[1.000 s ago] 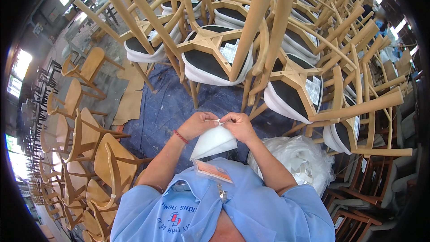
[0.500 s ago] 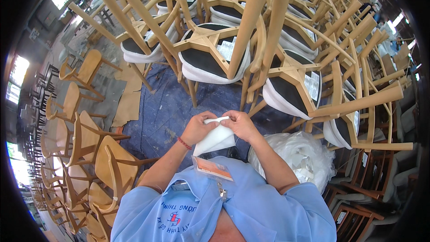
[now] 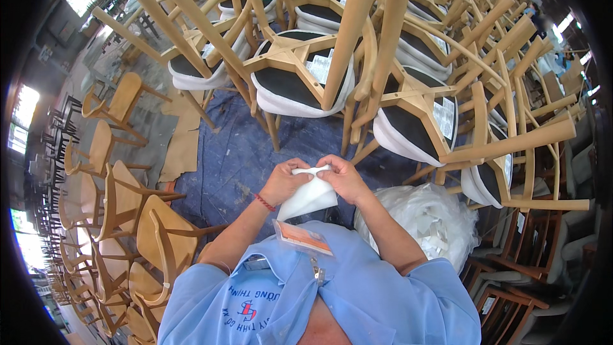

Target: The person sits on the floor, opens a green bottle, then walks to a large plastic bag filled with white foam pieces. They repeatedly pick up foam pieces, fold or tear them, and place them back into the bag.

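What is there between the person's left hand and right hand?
A thin white sheet, pinched by the left hand and right hand, in the head view.

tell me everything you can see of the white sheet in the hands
The white sheet looks thin, plain and flexible, perhaps foam, though its material is uncertain. Its upper part is pinched by the left hand and the right hand. The rest hangs between them, its lower edge slanting to a corner at lower left, in front of the person's chest.

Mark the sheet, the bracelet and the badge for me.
Sheet [image 3: 310, 198], head view: middle of its white face.
Bracelet [image 3: 264, 202], head view: outer side of its red band.
Badge [image 3: 302, 237], head view: its orange face.
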Demonstrator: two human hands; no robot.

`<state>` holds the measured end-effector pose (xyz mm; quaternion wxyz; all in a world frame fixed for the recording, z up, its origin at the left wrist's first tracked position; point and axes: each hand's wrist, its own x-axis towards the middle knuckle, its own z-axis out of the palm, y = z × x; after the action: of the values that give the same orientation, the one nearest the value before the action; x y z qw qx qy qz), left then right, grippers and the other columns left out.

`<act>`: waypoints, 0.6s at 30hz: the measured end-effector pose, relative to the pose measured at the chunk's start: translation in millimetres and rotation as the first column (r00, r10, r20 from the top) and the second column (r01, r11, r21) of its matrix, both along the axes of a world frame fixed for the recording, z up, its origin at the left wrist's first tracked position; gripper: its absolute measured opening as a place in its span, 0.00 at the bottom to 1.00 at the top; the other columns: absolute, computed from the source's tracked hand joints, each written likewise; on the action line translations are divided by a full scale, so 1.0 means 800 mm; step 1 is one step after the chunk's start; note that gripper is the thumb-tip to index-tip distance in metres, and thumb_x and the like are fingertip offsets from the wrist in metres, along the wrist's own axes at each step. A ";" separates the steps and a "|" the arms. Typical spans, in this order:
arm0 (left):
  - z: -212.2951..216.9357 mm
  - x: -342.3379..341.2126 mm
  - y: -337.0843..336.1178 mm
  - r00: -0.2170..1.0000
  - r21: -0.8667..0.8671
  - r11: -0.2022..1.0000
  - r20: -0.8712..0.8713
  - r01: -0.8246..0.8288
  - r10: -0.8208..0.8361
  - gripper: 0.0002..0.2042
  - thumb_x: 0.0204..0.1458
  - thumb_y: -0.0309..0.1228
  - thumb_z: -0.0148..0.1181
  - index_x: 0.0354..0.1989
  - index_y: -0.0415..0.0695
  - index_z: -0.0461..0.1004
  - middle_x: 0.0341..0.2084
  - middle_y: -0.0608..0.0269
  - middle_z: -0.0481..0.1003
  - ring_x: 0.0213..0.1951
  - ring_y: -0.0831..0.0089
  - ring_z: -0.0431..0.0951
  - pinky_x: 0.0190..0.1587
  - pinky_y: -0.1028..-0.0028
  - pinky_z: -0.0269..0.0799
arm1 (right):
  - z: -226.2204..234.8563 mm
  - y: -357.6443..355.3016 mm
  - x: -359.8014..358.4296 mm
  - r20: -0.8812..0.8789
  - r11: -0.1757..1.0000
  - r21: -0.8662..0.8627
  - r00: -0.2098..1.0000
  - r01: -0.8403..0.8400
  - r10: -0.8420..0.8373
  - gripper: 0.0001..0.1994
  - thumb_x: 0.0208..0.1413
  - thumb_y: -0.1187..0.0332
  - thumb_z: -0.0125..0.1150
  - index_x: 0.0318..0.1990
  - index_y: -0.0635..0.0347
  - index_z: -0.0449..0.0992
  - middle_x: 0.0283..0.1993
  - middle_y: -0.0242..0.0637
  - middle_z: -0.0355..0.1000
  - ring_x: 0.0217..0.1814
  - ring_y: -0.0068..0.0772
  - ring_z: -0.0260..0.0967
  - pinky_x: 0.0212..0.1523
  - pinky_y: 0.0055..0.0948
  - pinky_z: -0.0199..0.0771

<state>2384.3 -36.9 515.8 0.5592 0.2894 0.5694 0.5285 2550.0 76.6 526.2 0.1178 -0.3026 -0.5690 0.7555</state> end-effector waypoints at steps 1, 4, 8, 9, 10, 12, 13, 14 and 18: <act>0.000 0.000 0.000 1.000 0.020 1.000 -0.015 0.012 -0.011 0.07 0.54 0.26 0.66 0.38 0.41 0.76 0.33 0.66 0.78 0.33 0.80 0.78 0.37 0.78 0.75 | -0.002 -0.004 -0.001 -0.044 0.999 -0.028 0.998 0.042 -0.043 0.05 0.57 0.77 0.60 0.40 0.57 0.76 0.34 0.28 0.74 0.34 0.17 0.69 0.35 0.21 0.69; 0.004 -0.001 0.003 0.998 0.041 0.997 -0.031 0.060 -0.059 0.07 0.55 0.27 0.65 0.40 0.41 0.76 0.33 0.67 0.78 0.34 0.81 0.77 0.39 0.79 0.74 | -0.008 -0.005 -0.001 -0.066 0.992 -0.067 0.992 0.103 -0.107 0.05 0.56 0.78 0.60 0.37 0.57 0.78 0.33 0.27 0.75 0.33 0.17 0.70 0.34 0.21 0.69; 0.008 -0.012 0.009 0.991 -0.087 0.988 0.031 0.131 -0.129 0.08 0.57 0.29 0.63 0.42 0.41 0.76 0.33 0.68 0.77 0.35 0.84 0.75 0.38 0.81 0.72 | -0.010 -0.002 0.002 0.012 0.995 -0.022 0.995 0.099 -0.098 0.04 0.55 0.78 0.59 0.32 0.59 0.79 0.32 0.28 0.76 0.33 0.18 0.70 0.35 0.21 0.70; 0.006 -0.016 0.008 0.989 -0.133 0.981 0.048 0.142 -0.137 0.08 0.57 0.30 0.63 0.42 0.41 0.76 0.32 0.69 0.77 0.35 0.85 0.75 0.38 0.81 0.72 | -0.008 -0.002 0.001 0.054 0.995 0.073 0.996 0.071 -0.075 0.04 0.54 0.77 0.59 0.33 0.59 0.80 0.31 0.30 0.76 0.32 0.19 0.70 0.35 0.22 0.71; 0.004 -0.020 0.008 0.984 -0.142 0.975 0.059 0.173 -0.166 0.08 0.57 0.30 0.63 0.42 0.41 0.76 0.32 0.69 0.77 0.34 0.85 0.74 0.37 0.81 0.71 | -0.006 -0.002 0.001 0.097 0.985 0.166 0.994 0.039 -0.055 0.04 0.53 0.75 0.60 0.33 0.60 0.81 0.31 0.32 0.77 0.32 0.21 0.71 0.35 0.24 0.71; 0.002 -0.025 0.009 0.970 -0.158 0.958 0.082 0.241 -0.230 0.08 0.58 0.31 0.62 0.41 0.41 0.76 0.31 0.70 0.77 0.32 0.86 0.74 0.34 0.82 0.70 | -0.005 -0.002 0.002 0.157 0.964 0.265 0.987 -0.018 -0.025 0.06 0.52 0.73 0.60 0.34 0.60 0.82 0.31 0.34 0.78 0.32 0.23 0.71 0.36 0.26 0.72; 0.002 -0.027 0.011 0.967 -0.161 0.954 0.078 0.254 -0.244 0.08 0.57 0.30 0.63 0.41 0.41 0.76 0.31 0.70 0.77 0.32 0.86 0.74 0.34 0.82 0.70 | -0.006 -0.002 0.003 0.174 0.961 0.273 0.985 -0.038 -0.010 0.06 0.52 0.72 0.60 0.35 0.60 0.83 0.31 0.35 0.78 0.32 0.23 0.71 0.36 0.26 0.72; 0.002 -0.029 0.012 0.963 -0.163 0.950 0.073 0.267 -0.258 0.08 0.57 0.30 0.63 0.41 0.41 0.76 0.31 0.70 0.77 0.31 0.85 0.74 0.34 0.82 0.70 | -0.007 -0.002 0.003 0.191 0.958 0.281 0.982 -0.059 0.005 0.07 0.51 0.71 0.61 0.36 0.60 0.83 0.31 0.35 0.78 0.32 0.23 0.71 0.36 0.26 0.72; 0.004 -0.023 0.009 0.966 -0.146 0.955 0.071 0.257 -0.249 0.07 0.56 0.29 0.64 0.39 0.41 0.76 0.30 0.70 0.76 0.30 0.85 0.75 0.34 0.82 0.71 | -0.002 -0.001 0.005 0.228 0.965 0.242 0.973 -0.097 0.040 0.09 0.52 0.71 0.60 0.37 0.60 0.84 0.31 0.35 0.79 0.32 0.23 0.71 0.37 0.26 0.72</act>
<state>2365.8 -29.9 519.1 0.6574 0.3020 0.5523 0.4142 2554.1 75.5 524.9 0.0648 -0.3473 -0.6799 0.6426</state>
